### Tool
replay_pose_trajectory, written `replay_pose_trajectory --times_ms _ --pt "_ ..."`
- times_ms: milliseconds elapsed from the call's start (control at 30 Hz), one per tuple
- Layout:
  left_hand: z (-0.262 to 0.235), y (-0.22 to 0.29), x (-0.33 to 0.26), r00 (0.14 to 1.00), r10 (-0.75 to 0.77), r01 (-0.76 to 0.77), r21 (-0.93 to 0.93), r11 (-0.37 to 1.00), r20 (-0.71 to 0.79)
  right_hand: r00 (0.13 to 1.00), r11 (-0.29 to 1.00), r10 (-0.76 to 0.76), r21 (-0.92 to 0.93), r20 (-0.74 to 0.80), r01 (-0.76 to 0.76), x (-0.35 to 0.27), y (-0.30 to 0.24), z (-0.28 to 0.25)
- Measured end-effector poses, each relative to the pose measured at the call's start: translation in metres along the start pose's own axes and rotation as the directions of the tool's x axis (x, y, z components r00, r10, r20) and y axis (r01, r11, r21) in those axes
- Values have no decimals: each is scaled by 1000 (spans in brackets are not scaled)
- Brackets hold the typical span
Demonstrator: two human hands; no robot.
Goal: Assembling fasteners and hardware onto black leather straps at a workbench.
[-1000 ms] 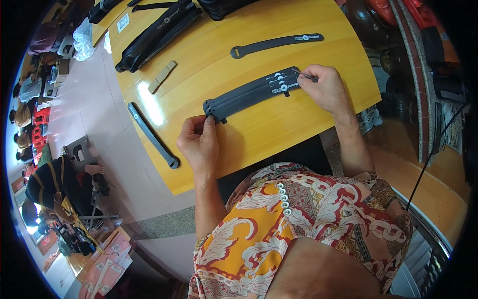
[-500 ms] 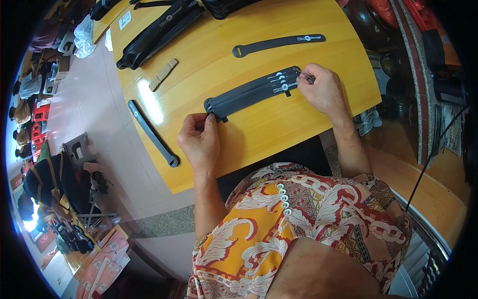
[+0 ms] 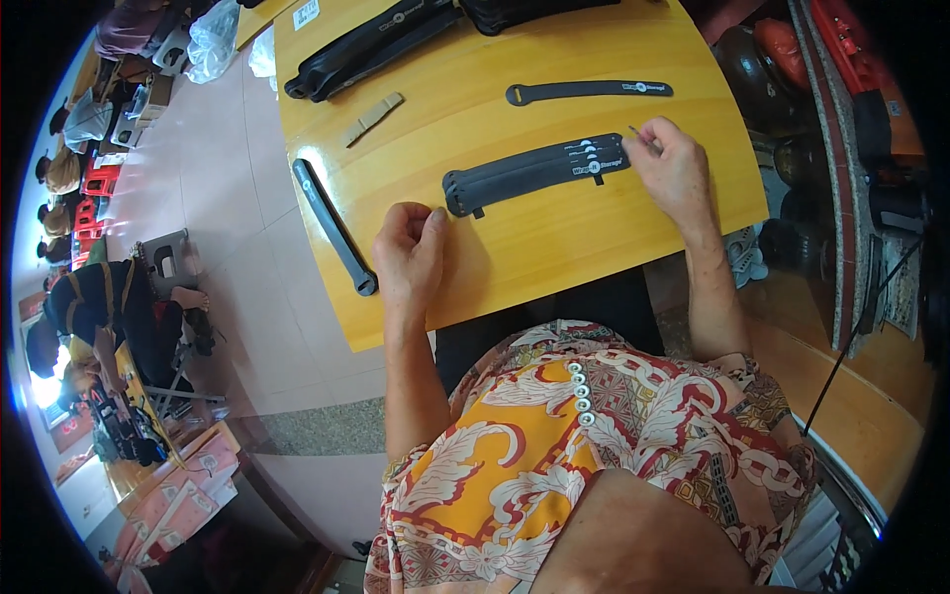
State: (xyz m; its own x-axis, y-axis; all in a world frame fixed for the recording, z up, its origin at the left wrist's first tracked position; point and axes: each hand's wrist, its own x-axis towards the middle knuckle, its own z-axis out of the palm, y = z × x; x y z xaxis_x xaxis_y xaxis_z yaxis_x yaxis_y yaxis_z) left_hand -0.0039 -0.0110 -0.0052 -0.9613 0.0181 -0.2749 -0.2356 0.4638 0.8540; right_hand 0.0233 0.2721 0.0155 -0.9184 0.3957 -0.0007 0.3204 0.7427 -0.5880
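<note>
A stack of long black straps (image 3: pixel 534 170) lies across the middle of the yellow wooden table (image 3: pixel 594 247). My left hand (image 3: pixel 408 252) rests curled on the table just left of the stack's near end, thumb close to it. My right hand (image 3: pixel 675 170) sits at the stack's other end and pinches a thin small tool or pin (image 3: pixel 639 136) between its fingertips, clear of the straps.
A single black strap (image 3: pixel 586 90) lies farther back. A black rod (image 3: pixel 332 227) lies along the table's left edge, a tan strip (image 3: pixel 373 118) behind it, black bags (image 3: pixel 371 45) at the back. Other people sit on the floor at far left (image 3: pixel 94 307).
My right hand has lifted slightly off the strap ends with the thin tool. My left hand has let go of the stack's left end and rests beside it.
</note>
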Motion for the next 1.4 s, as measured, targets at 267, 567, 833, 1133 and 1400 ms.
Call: replay_pose_trajectory --times_ms 267,567,833,1133,1400 --pt "0 -15 -17 991 125 -130 -234 963 -36 897 844 -434 -389 -89 369 56 27 8" --pt "-1 -14 -21 987 155 -159 -231 960 -35 949 908 -313 -301 -28 291 49 25 2" --pt "2 -1 -35 998 62 -62 -391 918 -11 963 950 -265 -187 -57 251 28 32 -13" --pt "28 23 -45 938 41 189 -606 773 345 937 922 -322 181 -134 342 -41 19 -15" --pt "32 6 -41 942 13 201 -596 777 335 859 844 -512 180 -11 505 -73 11 -5"
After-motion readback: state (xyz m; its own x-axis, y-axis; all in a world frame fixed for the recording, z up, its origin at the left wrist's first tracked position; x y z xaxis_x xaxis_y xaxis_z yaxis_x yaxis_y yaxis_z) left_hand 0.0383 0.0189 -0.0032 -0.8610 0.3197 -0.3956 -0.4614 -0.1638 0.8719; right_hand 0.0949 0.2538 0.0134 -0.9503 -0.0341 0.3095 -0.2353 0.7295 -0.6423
